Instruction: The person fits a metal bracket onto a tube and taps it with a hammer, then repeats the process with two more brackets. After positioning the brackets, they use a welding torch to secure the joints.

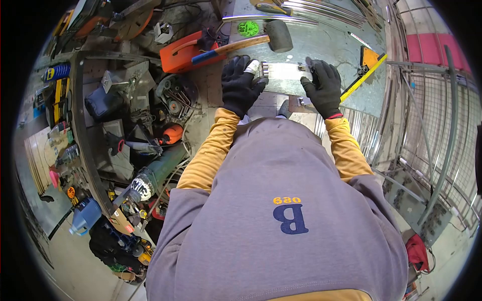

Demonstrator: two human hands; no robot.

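A shiny metal piece [283,71], washed out by glare, lies on the metal worktop [341,60] between my two black-gloved hands. My left hand [241,84] is at its left end, fingers bent near a whitish round part; its exact hold is hidden. At the right end, my right hand [322,85] closes its thumb and fingers on the metal piece. Just beyond lies a mallet with a black rubber head [279,36] and a wood-and-blue handle [231,48]. A round green disc [248,28] is beside it.
Metal rods [321,11] lie along the far edge. An orange-yellow square tool [370,57] and yellow ruler [364,79] are at right. An orange case [183,52] stands left of the worktop. Shelves with tools and a green cylinder [165,165] fill the left side; wire mesh stands at right.
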